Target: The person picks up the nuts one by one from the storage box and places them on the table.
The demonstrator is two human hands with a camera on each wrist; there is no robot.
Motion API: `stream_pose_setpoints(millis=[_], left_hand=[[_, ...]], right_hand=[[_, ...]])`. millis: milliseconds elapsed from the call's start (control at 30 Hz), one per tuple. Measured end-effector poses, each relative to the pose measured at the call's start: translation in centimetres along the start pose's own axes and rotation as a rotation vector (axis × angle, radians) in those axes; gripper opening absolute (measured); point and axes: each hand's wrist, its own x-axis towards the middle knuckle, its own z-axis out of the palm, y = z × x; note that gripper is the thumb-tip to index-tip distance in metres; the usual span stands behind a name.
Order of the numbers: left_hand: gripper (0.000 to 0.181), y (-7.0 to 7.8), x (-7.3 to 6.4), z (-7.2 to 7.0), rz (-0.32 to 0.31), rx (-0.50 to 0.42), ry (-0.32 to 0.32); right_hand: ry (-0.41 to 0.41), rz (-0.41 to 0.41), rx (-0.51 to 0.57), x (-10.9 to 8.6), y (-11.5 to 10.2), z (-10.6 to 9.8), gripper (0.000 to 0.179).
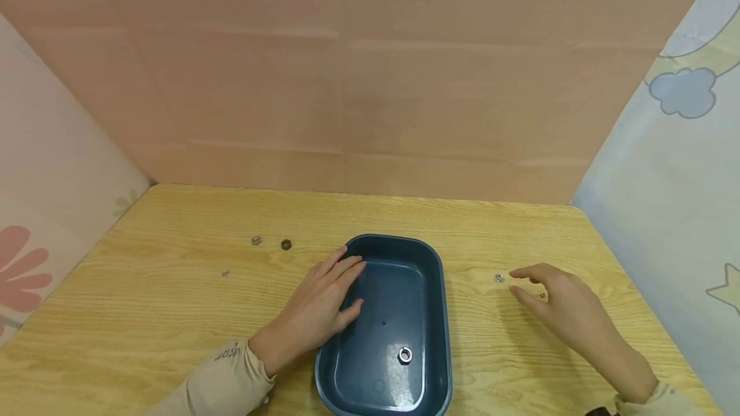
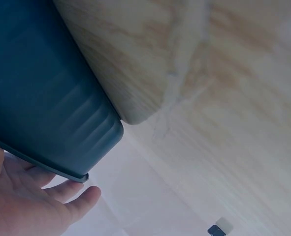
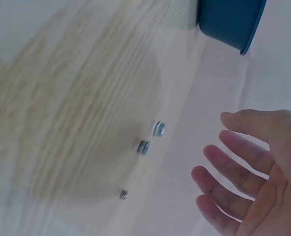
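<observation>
A dark blue plastic tray [image 1: 378, 294] stands on the wooden table, with a metal nut [image 1: 405, 355] lying on its floor. My left hand [image 1: 318, 300] rests across the tray's left rim, fingers loosely extended over the inside; the left wrist view shows the hand [image 2: 32, 196] against the rim. Over the table to the right of the tray hovers my right hand [image 1: 563, 303], thumb and fingers apart, holding nothing. Just left of its fingertips lies a silver nut [image 1: 499, 278], and a smaller nut [image 1: 543, 295] shows beside the thumb. In the right wrist view, several nuts [image 3: 143, 147] lie apart from the fingers.
On the table's left side lie a silver nut [image 1: 256, 241], a dark nut [image 1: 286, 244] and a smaller one [image 1: 225, 273]. A brown papered panel [image 1: 347, 114] rises along the table's back edge. Patterned walls [image 1: 665, 210] flank both sides.
</observation>
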Motion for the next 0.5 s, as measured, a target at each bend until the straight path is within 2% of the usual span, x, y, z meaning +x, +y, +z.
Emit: stream_pose_setpoints(millis=[167,500], left_hand=[[0.057,0.0,0.0,0.0,0.000,0.002,-0.004],[0.056,0.1,0.1,0.1,-0.001,-0.004,-0.004]], right_hand=[[0.024,-0.055,0.018,0.1,-0.8,0.0,0.029],[0.138,-0.151,0.010,-0.1,-2.4,0.5,0.028]])
